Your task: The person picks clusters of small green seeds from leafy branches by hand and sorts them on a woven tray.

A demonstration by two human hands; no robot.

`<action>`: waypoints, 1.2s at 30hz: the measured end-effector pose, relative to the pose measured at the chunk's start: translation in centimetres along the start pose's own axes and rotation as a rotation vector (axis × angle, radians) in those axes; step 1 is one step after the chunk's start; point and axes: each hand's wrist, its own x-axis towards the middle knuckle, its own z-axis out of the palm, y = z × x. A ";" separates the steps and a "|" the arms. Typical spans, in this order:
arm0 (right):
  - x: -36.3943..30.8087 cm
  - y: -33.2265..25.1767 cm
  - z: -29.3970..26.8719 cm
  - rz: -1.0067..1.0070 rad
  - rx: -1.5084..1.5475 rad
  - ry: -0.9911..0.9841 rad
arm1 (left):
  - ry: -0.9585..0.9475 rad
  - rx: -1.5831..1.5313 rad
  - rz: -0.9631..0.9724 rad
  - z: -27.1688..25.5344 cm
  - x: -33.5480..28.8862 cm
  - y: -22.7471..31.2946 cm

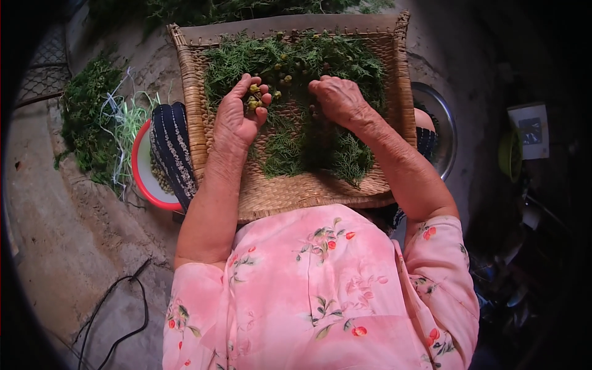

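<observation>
— How far along are you?

— Roughly midway, I'd judge. On my lap sits the flat woven straw tray [290, 191], bare at its near edge. My left hand [237, 117], at ten o'clock on it, is cupped shut around a few small yellow-green berries [253, 97]. My right hand [336, 98], at one o'clock, lies palm down, fingers loose, on the feathery green sprigs [320, 145].

— What's left?

— More berries [285, 77] sit among the sprigs at twelve. Farther left, the red-rimmed white bowl [145, 176] holds some picked ones; beyond it lies another heap of greenery [86, 117].
</observation>
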 end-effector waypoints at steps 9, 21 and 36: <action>0.4 0.2 1.5 0.082 0.110 -0.093 | 0.051 0.116 -0.083 0.2 0.0 -1.5; -0.2 -2.5 -2.0 -0.113 1.102 0.042 | 0.054 0.123 -0.137 1.2 -0.5 -2.6; -0.3 -1.6 1.7 0.065 0.161 -0.164 | -0.038 0.079 -0.143 0.6 0.0 -2.6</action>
